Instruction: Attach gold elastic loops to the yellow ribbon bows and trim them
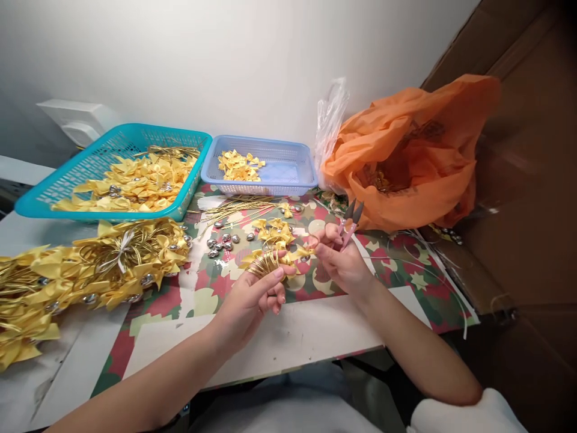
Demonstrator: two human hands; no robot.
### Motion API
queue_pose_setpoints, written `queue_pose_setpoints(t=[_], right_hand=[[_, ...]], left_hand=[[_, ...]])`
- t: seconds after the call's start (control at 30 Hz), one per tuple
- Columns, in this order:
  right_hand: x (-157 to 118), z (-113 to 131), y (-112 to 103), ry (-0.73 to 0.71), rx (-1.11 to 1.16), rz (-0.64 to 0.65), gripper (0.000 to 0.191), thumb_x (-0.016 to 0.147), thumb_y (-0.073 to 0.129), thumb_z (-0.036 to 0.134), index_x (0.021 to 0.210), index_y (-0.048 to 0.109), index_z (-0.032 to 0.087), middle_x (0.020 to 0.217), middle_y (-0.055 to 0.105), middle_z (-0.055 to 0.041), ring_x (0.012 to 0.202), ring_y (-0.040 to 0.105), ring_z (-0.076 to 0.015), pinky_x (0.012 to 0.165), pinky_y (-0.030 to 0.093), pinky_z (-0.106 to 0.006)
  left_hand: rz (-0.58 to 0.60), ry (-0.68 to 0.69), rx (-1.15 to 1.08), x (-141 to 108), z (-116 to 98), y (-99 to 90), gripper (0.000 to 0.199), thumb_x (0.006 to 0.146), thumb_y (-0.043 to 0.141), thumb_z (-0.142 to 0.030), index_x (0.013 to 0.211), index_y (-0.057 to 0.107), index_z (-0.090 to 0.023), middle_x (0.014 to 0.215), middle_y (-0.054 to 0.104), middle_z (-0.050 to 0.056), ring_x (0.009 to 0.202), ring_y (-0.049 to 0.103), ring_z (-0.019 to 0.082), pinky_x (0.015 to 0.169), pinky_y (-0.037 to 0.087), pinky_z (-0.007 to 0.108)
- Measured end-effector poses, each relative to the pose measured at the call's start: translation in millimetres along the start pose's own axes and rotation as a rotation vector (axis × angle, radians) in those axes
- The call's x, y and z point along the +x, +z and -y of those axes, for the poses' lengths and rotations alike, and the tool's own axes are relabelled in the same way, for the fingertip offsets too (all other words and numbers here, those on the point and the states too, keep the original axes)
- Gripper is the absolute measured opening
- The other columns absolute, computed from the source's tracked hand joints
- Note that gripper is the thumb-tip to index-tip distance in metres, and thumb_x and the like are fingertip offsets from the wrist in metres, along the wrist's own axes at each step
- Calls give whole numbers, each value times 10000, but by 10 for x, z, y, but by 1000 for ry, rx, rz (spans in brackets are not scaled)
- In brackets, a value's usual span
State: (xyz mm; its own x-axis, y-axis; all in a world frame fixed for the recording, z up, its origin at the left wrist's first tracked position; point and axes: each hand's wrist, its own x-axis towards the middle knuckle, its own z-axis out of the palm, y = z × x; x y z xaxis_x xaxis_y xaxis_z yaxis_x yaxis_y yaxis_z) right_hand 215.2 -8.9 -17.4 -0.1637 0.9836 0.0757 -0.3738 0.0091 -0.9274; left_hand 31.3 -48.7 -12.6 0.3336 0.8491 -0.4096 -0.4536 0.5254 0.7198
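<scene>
My left hand, low in the middle of the view, is closed around a bundle of gold cords with yellow bows hanging beyond it. To its right, my right hand pinches a yellow bow by its edge. Small snips with dark blades and pink handles also sit in my right hand, blades pointing up. More yellow bows lie just past my hands. Several silver bells are loose on the patterned cover, left of the bows. Behind them rest loose gold cords.
A teal basket of bows stands back left, beside a blue basket with small bows. An orange bag stands back right, near cardboard. Bundled bows cover the left side. A thin white strand lies right.
</scene>
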Motion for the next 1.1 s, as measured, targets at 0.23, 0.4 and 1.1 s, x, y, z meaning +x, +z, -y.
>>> queue_pose_setpoints(t=[0.23,0.4,1.1], right_hand=[[-72,-113,46,-182,-186,281,524,813,754,308,640,263,240,724,677,-4,765,562,-182,711,443,-334],[-72,-128,48,-210,-206,298,515,825,743,298,647,263,242,725,685,-1,797,565,-192,777,446,-366],[-103,-156,61,-52,-39,155,510,785,786,331,680,296,237,773,615,25,733,540,-146,664,447,-303]], left_hand=[[82,-49,29,1,33,25,448,637,853,-504,831,634,-165,601,591,-40,419,480,62,391,399,176],[97,-7,66,-7,43,7,338,644,868,-372,763,644,-149,547,553,-53,420,454,50,412,406,166],[131,-150,-70,-7,14,8,222,711,764,-219,815,575,-166,566,409,-98,434,258,24,371,310,123]])
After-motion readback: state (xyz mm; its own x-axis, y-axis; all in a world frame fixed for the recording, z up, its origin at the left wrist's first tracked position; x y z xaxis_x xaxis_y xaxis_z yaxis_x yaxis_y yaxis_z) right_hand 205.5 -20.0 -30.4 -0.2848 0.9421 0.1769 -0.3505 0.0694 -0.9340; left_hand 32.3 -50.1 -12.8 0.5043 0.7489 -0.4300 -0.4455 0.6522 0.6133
